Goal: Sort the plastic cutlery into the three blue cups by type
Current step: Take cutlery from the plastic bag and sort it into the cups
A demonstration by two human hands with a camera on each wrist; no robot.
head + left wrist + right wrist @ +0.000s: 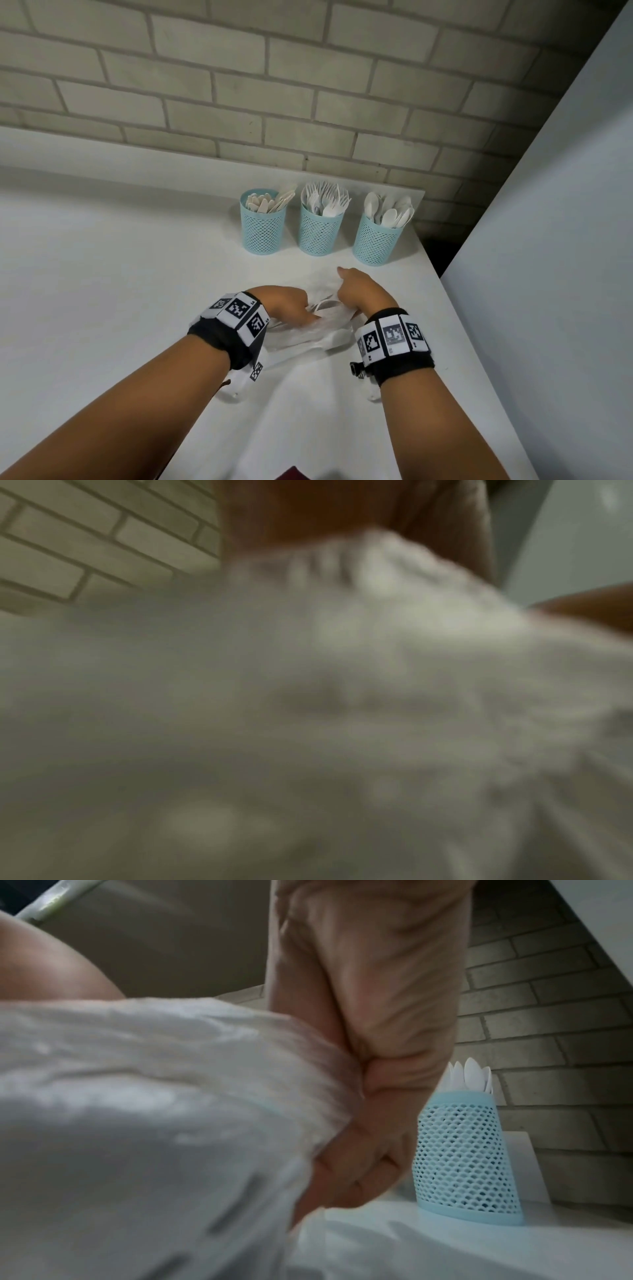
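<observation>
both hands, left hand (291, 303) and right hand (356, 291), pinch the clear bag (308, 337) at frame centre; a hard tug could tear it, scattering cutlery (329, 337) across the surface (120, 274).

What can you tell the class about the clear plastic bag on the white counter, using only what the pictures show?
The clear plastic bag is thin, crinkled and see-through, lying flat on the white counter in front of the three blue mesh cups. White plastic cutlery shows through it, including a spoon bowl near its right end. The left hand and the right hand both grip it near its middle, bunching the film between them. The right wrist view shows the right hand's fingers curled round gathered plastic.
</observation>
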